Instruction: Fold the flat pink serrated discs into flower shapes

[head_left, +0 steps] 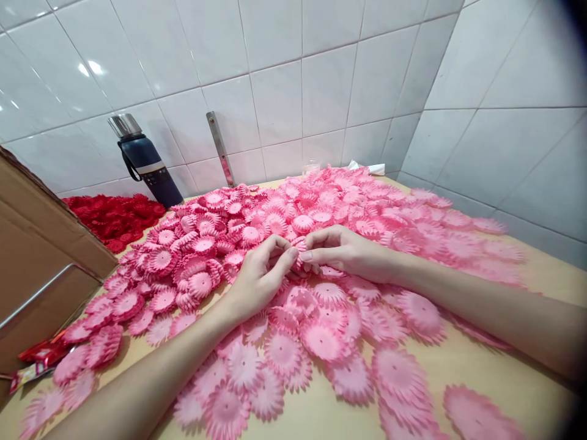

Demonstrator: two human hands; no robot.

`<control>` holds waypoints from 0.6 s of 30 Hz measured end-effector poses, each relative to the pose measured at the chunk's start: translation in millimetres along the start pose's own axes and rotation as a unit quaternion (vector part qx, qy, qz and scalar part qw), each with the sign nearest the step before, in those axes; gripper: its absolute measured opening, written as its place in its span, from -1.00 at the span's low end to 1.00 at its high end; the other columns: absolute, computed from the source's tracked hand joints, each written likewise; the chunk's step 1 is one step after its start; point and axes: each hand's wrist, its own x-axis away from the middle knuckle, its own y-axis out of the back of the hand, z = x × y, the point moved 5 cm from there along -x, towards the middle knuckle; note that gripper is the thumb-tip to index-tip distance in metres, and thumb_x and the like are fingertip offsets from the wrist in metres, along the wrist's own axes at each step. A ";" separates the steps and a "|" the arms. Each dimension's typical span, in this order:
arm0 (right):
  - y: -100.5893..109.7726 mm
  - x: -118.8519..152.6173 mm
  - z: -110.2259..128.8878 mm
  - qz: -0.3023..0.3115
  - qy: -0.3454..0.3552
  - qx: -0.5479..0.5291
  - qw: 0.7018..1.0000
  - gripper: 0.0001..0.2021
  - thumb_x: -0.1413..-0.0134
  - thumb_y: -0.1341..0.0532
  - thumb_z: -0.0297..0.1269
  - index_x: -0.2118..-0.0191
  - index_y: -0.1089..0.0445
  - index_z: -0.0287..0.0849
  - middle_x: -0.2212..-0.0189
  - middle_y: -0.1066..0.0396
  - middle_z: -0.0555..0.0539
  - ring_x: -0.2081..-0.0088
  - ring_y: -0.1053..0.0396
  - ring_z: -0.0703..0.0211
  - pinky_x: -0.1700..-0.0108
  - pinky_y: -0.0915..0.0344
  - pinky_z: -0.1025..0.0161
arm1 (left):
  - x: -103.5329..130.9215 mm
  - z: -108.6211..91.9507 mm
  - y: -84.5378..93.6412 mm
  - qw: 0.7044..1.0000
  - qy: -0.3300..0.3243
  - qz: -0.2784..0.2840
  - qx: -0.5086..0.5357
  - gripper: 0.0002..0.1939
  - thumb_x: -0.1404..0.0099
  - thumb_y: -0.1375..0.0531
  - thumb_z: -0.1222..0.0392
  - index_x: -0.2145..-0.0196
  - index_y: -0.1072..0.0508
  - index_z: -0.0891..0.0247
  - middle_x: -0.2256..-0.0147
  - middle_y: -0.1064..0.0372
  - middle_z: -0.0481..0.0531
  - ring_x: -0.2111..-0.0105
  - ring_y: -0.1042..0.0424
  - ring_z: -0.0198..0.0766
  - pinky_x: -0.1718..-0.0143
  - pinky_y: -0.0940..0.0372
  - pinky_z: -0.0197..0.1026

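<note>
Between my two hands, over the middle of the heap, is a pink flower petal disc (300,245) with a fringed edge. My left hand (262,269) pinches it from the left, thumb on top. From the right, my right hand (339,249) grips the same disc between thumb and fingers. The fingertips partly hide it, so I cannot tell if it is one layer or a stack. Around and below both hands spread many loose pink petal discs (322,340), round with a small centre hole. To the left, the discs (202,284) look curled and lie in a denser pile.
A dark blue flask (153,168) leans at the tiled wall, beside a red heap of petals (121,217). A cardboard box (41,256) stands at the left edge, with small shiny packets (39,363) near it. A metal strip (220,146) stands against the wall. The tabletop (545,360) is pale wood.
</note>
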 end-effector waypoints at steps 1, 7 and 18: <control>0.0 0.0 -0.2 0.000 0.000 -0.002 1.000 -0.88 -0.05 -0.30 -0.27 0.40 -0.47 -0.21 0.46 -0.45 0.01 0.40 -0.38 0.30 0.32 -0.27 0.32 | 0.0 0.0 -0.2 1.000 0.001 0.001 -0.001 -0.80 -0.37 -0.07 0.09 0.31 -0.32 0.28 0.36 -0.35 0.00 0.33 -0.38 -0.30 0.28 -0.28 -0.28; -0.1 -0.2 -1.5 -0.001 -0.003 -0.006 1.000 -0.88 -0.03 -0.31 -0.27 0.41 -0.47 -0.21 0.47 -0.45 0.01 0.41 -0.37 0.30 0.33 -0.26 0.31 | -0.2 0.0 -0.4 1.000 0.002 -0.003 -0.005 -0.80 -0.36 -0.08 0.08 0.32 -0.32 0.28 0.37 -0.35 0.00 0.35 -0.37 -0.31 0.31 -0.27 -0.28; -0.2 0.1 0.4 -0.001 0.000 0.004 1.000 -0.87 -0.03 -0.31 -0.25 0.41 -0.47 -0.22 0.46 -0.45 0.00 0.40 -0.37 0.29 0.32 -0.27 0.31 | 0.2 -0.5 0.1 1.000 0.000 -0.004 -0.025 -0.79 -0.36 -0.07 0.09 0.32 -0.33 0.29 0.37 -0.33 -0.01 0.37 -0.33 -0.32 0.33 -0.24 -0.29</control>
